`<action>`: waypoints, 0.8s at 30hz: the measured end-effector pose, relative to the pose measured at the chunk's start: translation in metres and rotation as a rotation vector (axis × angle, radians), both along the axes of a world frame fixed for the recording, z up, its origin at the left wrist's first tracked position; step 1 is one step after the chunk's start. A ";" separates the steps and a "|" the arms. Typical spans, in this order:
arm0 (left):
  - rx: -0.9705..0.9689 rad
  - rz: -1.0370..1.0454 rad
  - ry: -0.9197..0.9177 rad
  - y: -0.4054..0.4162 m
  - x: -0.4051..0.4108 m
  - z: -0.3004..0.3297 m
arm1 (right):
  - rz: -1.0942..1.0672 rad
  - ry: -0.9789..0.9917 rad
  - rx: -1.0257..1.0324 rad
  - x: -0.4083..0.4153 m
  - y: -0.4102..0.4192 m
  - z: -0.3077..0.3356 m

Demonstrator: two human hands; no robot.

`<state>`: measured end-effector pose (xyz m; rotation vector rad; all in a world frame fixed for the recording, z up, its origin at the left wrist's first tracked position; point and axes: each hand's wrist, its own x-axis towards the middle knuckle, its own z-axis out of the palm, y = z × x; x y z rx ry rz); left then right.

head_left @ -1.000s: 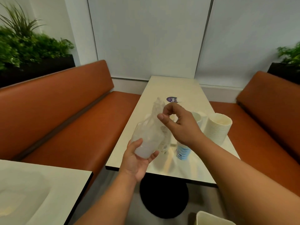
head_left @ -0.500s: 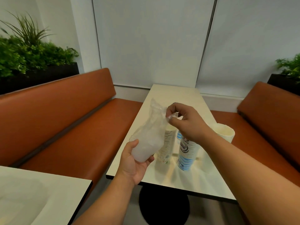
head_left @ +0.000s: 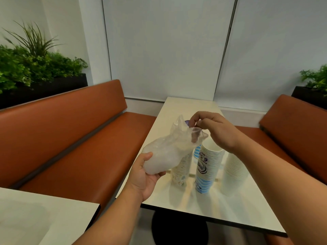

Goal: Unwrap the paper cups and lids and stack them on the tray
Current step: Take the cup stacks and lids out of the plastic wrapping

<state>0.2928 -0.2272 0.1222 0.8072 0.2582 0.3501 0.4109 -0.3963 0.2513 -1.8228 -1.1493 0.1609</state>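
My left hand (head_left: 145, 175) grips the bottom end of a stack of lids in a clear plastic bag (head_left: 166, 152), held tilted above the table's near left edge. My right hand (head_left: 210, 128) pinches the loose top of that bag, fingers curled at its opening. On the white table (head_left: 235, 206) stand three stacks of paper cups: a patterned one (head_left: 181, 172) partly hidden behind the bag, a blue-and-white printed one (head_left: 207, 167), and a plain white one (head_left: 233, 175). No tray shows clearly.
Orange benches (head_left: 74, 137) flank the table on both sides. A second white table (head_left: 35, 218) fills the lower left corner. Planters with green plants (head_left: 31, 68) sit behind both benches. A blue sticker (head_left: 187, 122) lies further back on the table.
The camera view has tipped downward, so the cup stacks show more fully. My right hand has shifted slightly right along the bag's top and has pulled the opening wider. My left hand keeps its grip.
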 end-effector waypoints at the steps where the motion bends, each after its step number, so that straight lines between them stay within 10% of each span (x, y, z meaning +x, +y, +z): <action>1: 0.014 0.002 0.005 0.001 0.000 0.001 | 0.008 -0.040 -0.059 -0.001 -0.001 0.001; 12: 0.100 0.048 0.078 0.007 0.004 0.000 | -0.037 -0.799 -0.799 -0.017 0.002 -0.004; 18: 0.132 0.088 0.079 0.007 0.004 0.002 | 0.035 -0.738 -0.265 -0.019 0.008 -0.015; 24: 0.157 0.110 0.008 0.007 0.003 0.000 | -0.023 -0.563 -0.369 -0.015 0.010 -0.024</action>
